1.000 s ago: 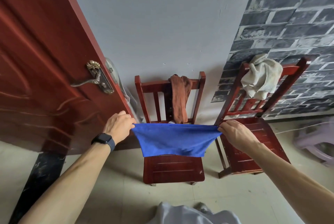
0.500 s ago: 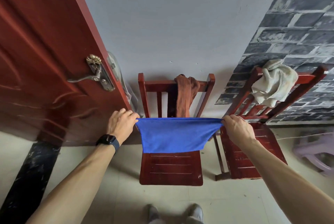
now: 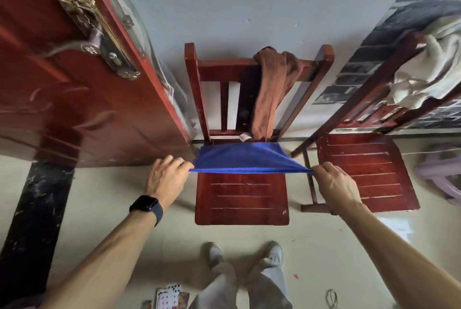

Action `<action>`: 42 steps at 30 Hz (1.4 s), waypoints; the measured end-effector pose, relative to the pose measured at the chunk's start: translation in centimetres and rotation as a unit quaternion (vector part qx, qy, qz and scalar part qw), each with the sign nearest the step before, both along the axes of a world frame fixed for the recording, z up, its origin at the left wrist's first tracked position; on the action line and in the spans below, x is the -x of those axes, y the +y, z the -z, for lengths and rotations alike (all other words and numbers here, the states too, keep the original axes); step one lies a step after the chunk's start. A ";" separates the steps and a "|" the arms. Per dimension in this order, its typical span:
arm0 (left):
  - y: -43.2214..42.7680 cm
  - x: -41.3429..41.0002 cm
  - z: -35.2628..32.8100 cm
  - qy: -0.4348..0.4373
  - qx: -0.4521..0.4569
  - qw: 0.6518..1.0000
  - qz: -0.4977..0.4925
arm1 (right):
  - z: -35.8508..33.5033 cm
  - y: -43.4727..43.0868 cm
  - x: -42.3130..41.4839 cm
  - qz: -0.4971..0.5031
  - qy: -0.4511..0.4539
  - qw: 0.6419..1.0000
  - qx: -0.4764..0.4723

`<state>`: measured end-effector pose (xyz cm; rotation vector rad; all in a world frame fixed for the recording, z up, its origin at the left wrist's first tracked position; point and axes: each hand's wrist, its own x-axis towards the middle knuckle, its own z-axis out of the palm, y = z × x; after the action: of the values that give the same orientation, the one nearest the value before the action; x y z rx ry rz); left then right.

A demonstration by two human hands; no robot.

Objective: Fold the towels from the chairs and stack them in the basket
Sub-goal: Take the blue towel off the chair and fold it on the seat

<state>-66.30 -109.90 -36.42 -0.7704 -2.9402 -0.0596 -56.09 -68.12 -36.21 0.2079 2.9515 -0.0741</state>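
Note:
A blue towel (image 3: pixel 243 157) is stretched flat over the seat of the middle red wooden chair (image 3: pixel 241 199). My left hand (image 3: pixel 166 179) pinches its near left corner and my right hand (image 3: pixel 335 185) pinches its near right corner; its far edge lies on the back of the seat. A brown towel (image 3: pixel 270 91) hangs over this chair's backrest. A cream towel (image 3: pixel 424 71) is bunched on the backrest of a second red chair (image 3: pixel 366 171) to the right. No basket is in view.
A red door (image 3: pixel 62 89) with a brass handle (image 3: pixel 94 34) stands open on the left, close to the chair. A grey wall is behind, brick-pattern wall at right. A pale plastic stool (image 3: pixel 441 171) sits far right. Playing cards (image 3: pixel 169 297) lie on the floor near my feet.
The view has tilted down and closer. Both hands have lowered the blue towel from hanging in front of the chair to lying stretched over the seat.

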 end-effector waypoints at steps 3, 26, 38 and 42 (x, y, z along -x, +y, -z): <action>-1.0 -3.9 5.7 -0.079 0.032 0.996 0.001 | 5.8 -1.1 -3.5 0.029 -0.094 0.995 0.005; -0.2 -2.9 24.0 -0.505 -0.451 0.583 -0.449 | 24.7 -3.5 -2.0 0.514 -0.050 0.724 0.458; 2.0 1.6 30.7 -0.406 -0.356 0.684 -0.490 | 30.9 -4.0 4.2 0.455 -0.060 0.843 0.282; 2.5 1.9 30.9 -0.395 -0.320 0.723 -0.468 | 31.0 -4.1 4.1 0.449 -0.058 0.850 0.271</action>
<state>-68.17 -107.44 -67.35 1.1065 -3.1405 -1.5091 -60.20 -72.21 -67.17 1.3906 2.3096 -0.9434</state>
